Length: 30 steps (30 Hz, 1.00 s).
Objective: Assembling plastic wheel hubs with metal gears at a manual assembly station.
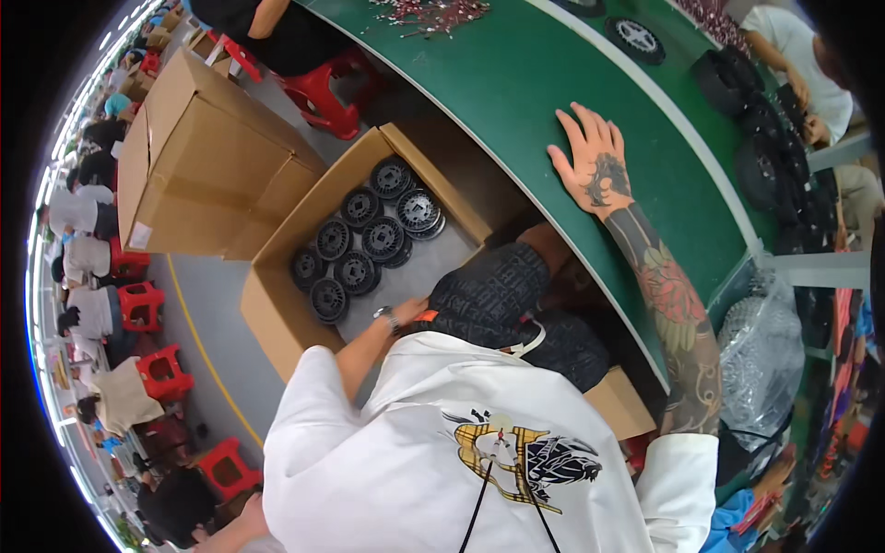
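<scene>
Right hand (595,164) spreads over green table (479,78) | left hand (411,312) (watch (387,319) on its wrist) is by dark shorts (493,290) | black wheels (382,239) sit in open cardboard box (267,323)

Glossy black, round, multi-spoked wheels (382,239) lie face up in two slanting rows, left of the frame's centre, running from lower left to upper right. Some sit over others whose edges show beneath; the wheel at the right end of one row has a brighter, silvery face. They rest inside an open, rectangular brown cardboard box (265,318). Its bare grey bottom shows toward the middle of the frame, beside the rows.
</scene>
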Tool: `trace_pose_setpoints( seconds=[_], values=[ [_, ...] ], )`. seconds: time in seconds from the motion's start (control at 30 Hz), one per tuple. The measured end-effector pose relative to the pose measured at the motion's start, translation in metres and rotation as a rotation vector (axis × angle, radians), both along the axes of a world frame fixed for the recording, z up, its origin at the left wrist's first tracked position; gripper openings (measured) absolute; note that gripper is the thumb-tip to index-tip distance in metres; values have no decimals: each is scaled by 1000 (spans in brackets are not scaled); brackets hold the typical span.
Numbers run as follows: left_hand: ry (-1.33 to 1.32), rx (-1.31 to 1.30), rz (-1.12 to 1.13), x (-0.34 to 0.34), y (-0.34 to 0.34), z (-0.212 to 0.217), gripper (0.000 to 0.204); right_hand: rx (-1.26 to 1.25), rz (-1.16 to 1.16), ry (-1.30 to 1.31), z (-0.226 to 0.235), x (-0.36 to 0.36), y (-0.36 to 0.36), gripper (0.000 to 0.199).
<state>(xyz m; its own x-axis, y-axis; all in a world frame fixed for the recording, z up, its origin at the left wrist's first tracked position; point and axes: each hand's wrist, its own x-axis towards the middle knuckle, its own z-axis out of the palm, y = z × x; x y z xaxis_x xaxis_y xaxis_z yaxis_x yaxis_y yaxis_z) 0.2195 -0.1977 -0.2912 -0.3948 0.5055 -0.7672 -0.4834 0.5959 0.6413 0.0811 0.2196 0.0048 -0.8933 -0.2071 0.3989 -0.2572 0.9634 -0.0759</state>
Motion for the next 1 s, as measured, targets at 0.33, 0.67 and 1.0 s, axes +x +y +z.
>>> trace_pose_setpoints(
  seconds=[0.33,0.67,1.0],
  values=[
    [-91,499,388,117,-69,-101,52,-98,51,17,5,-5,-13,51],
    [275,1014,393,89,-57,-128,43,-188,111,42,1,-9,-27,49],
    [605,-506,181,14,-22,43,50,-162,51,26,8,-8,-11,51]
  ],
)
